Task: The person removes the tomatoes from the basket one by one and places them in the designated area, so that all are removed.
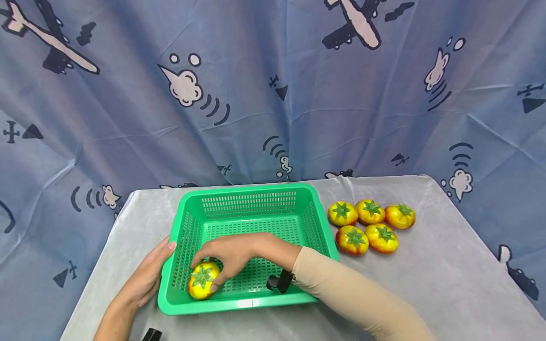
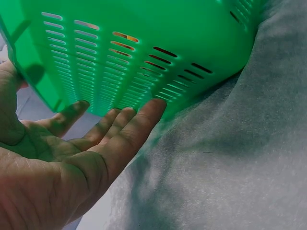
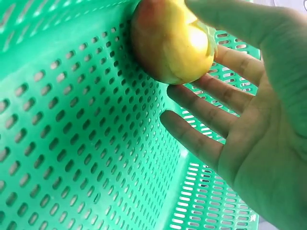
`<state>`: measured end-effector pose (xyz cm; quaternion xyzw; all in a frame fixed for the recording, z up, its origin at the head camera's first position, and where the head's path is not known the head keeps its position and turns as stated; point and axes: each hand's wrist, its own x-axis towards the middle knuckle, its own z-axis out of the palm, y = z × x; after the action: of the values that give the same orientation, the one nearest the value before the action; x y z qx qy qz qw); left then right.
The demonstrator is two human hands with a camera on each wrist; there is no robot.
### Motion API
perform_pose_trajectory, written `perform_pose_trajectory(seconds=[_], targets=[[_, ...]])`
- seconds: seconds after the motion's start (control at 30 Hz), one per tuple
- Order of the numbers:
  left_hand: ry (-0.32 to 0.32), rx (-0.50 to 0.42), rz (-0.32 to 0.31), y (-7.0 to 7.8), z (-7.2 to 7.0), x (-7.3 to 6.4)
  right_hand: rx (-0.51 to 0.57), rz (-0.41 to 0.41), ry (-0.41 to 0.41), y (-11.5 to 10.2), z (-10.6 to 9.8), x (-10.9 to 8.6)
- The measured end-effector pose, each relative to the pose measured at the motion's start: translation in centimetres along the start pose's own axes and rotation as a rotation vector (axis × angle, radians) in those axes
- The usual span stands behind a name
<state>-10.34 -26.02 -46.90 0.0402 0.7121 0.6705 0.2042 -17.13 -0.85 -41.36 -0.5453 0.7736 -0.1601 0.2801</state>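
Observation:
A green plastic basket (image 1: 251, 303) with slotted walls sits on the cloth-covered table. My left hand (image 1: 147, 272) holds its left side, thumb at the rim and the other fingers (image 2: 136, 129) spread against the outer wall. Inside the basket, at the near left corner, is a round yellow-red fruit (image 1: 200, 284) with a green star-shaped leafy top. My right hand (image 1: 234, 253) reaches in from the right and pinches this fruit between thumb and fingers. From the right wrist view, the fruit (image 3: 168, 43) is beside the slotted wall, with the lower fingers extended past it.
Right of the basket, several similar fruits (image 1: 354, 240) lie grouped in two rows on the grey cloth (image 1: 443, 270). Behind the table hangs a blue curtain (image 1: 247, 142) printed with airplanes. A black strap mount (image 1: 280, 281) is on the right wrist.

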Motion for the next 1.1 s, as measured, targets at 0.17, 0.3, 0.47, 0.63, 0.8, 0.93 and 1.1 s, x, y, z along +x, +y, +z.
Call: perform_pose_trajectory(seconds=[0.17,0.3,0.47,0.63,0.8,0.93,1.1], targets=[[0.022,0.008,0.000,0.2,-0.3,-0.7,-0.009,-0.017,-0.017,-0.1,0.2,0.8],[0.044,0.001,-0.014,0.1,-0.6,-1.3,-0.021,-0.027,-0.024,-0.4,0.3,1.3],[0.036,-0.023,-0.011,-0.1,-1.1,-2.1,-0.022,-0.030,-0.033,-0.7,0.4,1.9],[0.033,-0.038,0.014,-0.2,-1.5,-2.7,-0.005,-0.046,-0.023,-0.9,0.4,2.6],[0.041,-0.051,0.008,-0.4,-1.1,-2.3,-0.011,-0.020,0.002,-0.7,0.5,2.2],[0.023,-0.066,-0.001,-0.5,-0.5,-0.9,-0.014,0.054,0.021,-0.3,0.5,1.1],[-0.002,-0.076,0.016,-0.4,-0.5,0.4,-0.002,0.087,0.047,0.2,0.2,0.4]])
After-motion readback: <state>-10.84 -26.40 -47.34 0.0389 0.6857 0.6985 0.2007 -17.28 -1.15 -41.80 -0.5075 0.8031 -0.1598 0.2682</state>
